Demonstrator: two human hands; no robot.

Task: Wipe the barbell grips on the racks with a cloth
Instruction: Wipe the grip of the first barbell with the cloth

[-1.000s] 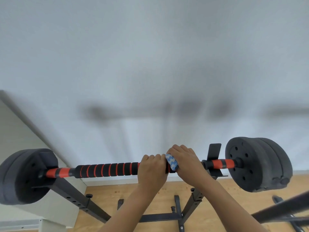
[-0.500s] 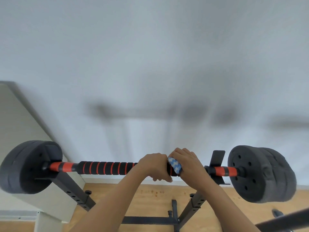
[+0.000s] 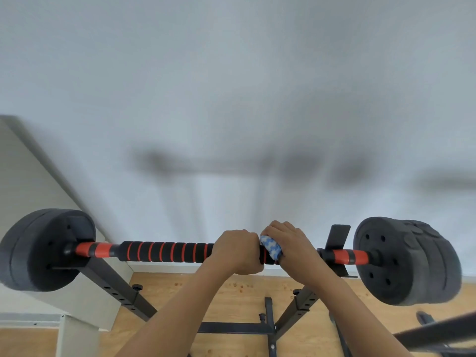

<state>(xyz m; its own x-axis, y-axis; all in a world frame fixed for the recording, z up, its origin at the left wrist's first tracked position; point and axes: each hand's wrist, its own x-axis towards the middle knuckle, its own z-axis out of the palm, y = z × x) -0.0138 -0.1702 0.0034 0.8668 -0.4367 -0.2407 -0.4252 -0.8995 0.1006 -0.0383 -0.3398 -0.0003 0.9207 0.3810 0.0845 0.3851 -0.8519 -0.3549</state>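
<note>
A pale grey-white wall fills most of my view, with soft blurred shadows across it. Below it lies a light wooden floor. A black metal rack with slanted square uprights and a row of holes stands on that floor and carries the long barbell, which lies level across my view. On its left end sit thick round black weight plates; the matching black plates on the right end sit just past the rack's upright black hook. The bar shows orange sleeves next to each stack, and between them a black foam grip ringed with thin orange bands.

My left hand is curled over the foam grip near its right part, fingers wrapped down around the bar. My right hand sits just beside it, touching or nearly touching, and clutches a small blue-and-white patterned cloth against the grip; the cloth peeks out between my two hands, bunched under my right palm and fingers. Both forearms reach up from the bottom of the view.
</note>
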